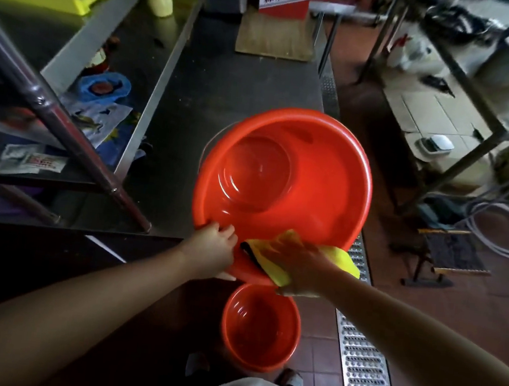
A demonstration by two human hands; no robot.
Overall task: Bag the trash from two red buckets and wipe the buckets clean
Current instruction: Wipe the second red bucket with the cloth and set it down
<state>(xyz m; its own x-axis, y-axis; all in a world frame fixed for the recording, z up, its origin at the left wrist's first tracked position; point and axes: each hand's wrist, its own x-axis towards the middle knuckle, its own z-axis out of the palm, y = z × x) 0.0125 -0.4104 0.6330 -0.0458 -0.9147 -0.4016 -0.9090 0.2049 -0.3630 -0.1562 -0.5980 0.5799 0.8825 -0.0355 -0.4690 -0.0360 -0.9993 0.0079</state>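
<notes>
Head view: the wiping step looks to be in hand. The left hand (213, 246) grips the near rim of the large round red plastic bucket (295, 178), tilted toward the person, its inside free of trash. The right hand (299, 265) presses a folded yellow microfibre cloth (342, 258) over that rim at 6 o'clock; whether its fingers curl is blurred. The next move likely calls for sweeping the cloth round the wall. A smaller red plastic bucket (261, 328) stands on the floor below. The steel desk (234, 77) edges in at 9 o'clock; open floor lies at 3 o'clock.
</notes>
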